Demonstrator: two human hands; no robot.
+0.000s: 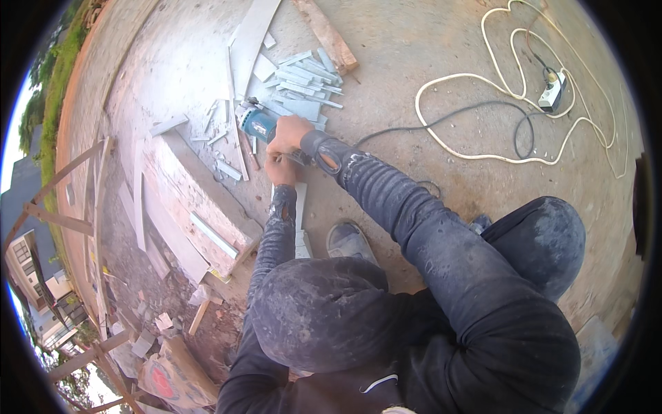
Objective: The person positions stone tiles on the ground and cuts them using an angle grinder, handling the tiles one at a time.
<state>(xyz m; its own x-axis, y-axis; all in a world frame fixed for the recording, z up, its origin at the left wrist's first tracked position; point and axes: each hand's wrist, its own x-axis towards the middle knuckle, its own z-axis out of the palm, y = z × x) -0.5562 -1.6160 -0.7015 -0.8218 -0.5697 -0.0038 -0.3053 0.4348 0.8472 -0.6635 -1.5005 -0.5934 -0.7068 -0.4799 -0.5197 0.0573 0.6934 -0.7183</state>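
Note:
My right hand [289, 134] is closed around the body of a teal corded power tool [258, 124], which looks like a small cutter or grinder. The tool's head points left, toward pale tile pieces. Just below, my left hand [281, 170] has its fingers curled in close to the tool; what they grip, if anything, is hidden. Beside the left wrist lies a pale tile strip [301, 200], running back toward my shoe. Several cut tile strips [303, 74] lie in a loose pile beyond the tool, near a long pale board [255, 34].
A broken concrete slab [200, 186] with a tile strip on it lies to the left. A timber piece [325, 34] rests beyond the pile. On the right, a white cable [452, 79] loops around a power strip [552, 92]. Wooden framing [61, 218] stands far left.

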